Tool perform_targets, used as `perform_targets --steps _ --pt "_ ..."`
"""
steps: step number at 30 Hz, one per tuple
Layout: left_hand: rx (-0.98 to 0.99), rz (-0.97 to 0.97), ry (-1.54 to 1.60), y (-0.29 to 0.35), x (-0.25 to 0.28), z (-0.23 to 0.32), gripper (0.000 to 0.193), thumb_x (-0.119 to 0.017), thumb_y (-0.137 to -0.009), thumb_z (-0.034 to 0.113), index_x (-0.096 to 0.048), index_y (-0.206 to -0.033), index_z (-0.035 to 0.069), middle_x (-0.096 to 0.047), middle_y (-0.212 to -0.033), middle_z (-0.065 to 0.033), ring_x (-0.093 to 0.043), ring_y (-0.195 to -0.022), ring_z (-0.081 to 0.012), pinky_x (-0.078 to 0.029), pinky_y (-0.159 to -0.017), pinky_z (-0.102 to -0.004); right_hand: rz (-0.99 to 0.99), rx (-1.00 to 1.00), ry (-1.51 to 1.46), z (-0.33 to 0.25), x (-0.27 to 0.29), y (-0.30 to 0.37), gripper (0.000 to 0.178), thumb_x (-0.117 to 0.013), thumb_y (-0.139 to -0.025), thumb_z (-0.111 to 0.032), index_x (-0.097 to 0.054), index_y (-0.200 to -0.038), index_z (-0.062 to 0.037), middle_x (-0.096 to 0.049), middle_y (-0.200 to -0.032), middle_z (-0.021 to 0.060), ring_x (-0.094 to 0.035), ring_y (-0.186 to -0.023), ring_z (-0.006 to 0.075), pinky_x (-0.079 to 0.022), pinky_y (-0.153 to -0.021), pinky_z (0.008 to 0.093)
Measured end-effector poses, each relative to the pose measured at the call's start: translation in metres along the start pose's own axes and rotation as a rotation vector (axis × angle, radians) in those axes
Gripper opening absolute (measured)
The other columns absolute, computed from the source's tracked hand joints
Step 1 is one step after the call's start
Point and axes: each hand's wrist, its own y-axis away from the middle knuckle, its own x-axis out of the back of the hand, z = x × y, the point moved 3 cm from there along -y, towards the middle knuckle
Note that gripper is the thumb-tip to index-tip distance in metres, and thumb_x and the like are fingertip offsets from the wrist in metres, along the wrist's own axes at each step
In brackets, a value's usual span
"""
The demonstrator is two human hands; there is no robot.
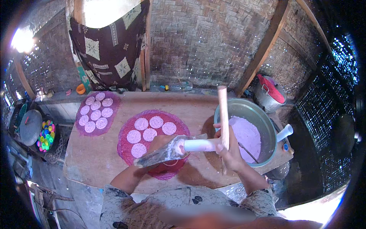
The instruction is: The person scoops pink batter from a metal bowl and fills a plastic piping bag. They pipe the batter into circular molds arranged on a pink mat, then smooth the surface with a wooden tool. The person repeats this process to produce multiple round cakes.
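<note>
I hold a hand press made of a weathered wooden body (162, 154), a white tube (202, 145) and a light wooden crossbar (222, 110). My left hand (161, 142) is closed round the wooden body, its fingers mostly hidden behind it. The crossbar is gripped in my right hand (230, 154), next to the tube's end. Beneath the press lies a round red mesh sheet (126, 150) bearing several pale pink lacy discs (150, 134). To the right, a large metal basin (267, 118) contains pale purple dough or flour (244, 131), with a thin dark utensil (249, 153) in it.
A second purple mesh sheet (90, 130) with several discs lies at the wooden table's (87, 164) far left. Another white tube (284, 132) rests by the basin. Behind it stands a metal pot (265, 97) with red cloth. Colourful small cups (46, 135) sit left of the table.
</note>
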Motion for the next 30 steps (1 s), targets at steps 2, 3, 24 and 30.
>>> perform_targets --steps 2,3,24,30 --pt "0.030 -0.090 -0.107 -0.003 0.007 0.007 0.039 -0.076 -0.082 0.033 -0.070 -0.113 0.010 -0.073 -0.088 -0.0112 -0.071 -0.080 -0.0233 -0.054 -0.073 -0.0390 -0.071 0.130 0.271 -0.013 -0.004 -0.002 0.073 -0.071 -0.085 -0.037 -0.036 -0.136 0.0027 -0.057 -0.112 0.0202 -0.059 -0.099 0.0316 -0.048 -0.087 0.0403" --pt "0.044 -0.137 -0.158 -0.003 0.008 0.009 0.042 -0.077 -0.080 0.034 -0.070 -0.114 0.010 -0.073 -0.089 -0.0120 -0.071 -0.081 -0.0236 -0.054 -0.073 -0.0390 -0.093 0.172 0.254 -0.012 -0.006 -0.003 0.076 -0.074 -0.082 -0.034 -0.036 -0.135 0.0047 -0.057 -0.114 0.0248 -0.061 -0.103 0.0372 -0.049 -0.088 0.0435" --pt "0.187 -0.455 0.316 0.030 -0.066 -0.052 0.038 -0.073 -0.085 0.031 -0.066 -0.105 0.000 -0.071 -0.097 -0.0174 -0.066 -0.087 -0.0247 -0.052 -0.081 -0.0405 -0.612 -0.137 -0.137 0.001 -0.017 -0.026 0.093 -0.076 -0.079 -0.047 -0.031 -0.146 0.0003 -0.049 -0.137 0.0217 -0.050 -0.129 0.0340 -0.040 -0.106 0.0426" --pt "0.077 -0.573 0.564 0.015 0.002 -0.006 0.069 -0.078 -0.082 0.034 -0.048 -0.139 0.010 -0.059 -0.128 -0.0135 -0.058 -0.111 -0.0201 -0.048 -0.095 -0.0393 -1.089 -0.772 -0.823 0.073 0.006 0.045 0.134 -0.068 -0.061 -0.084 -0.019 -0.153 0.0007 -0.047 -0.134 0.0185 -0.048 -0.122 0.0296 -0.036 -0.105 0.0435"
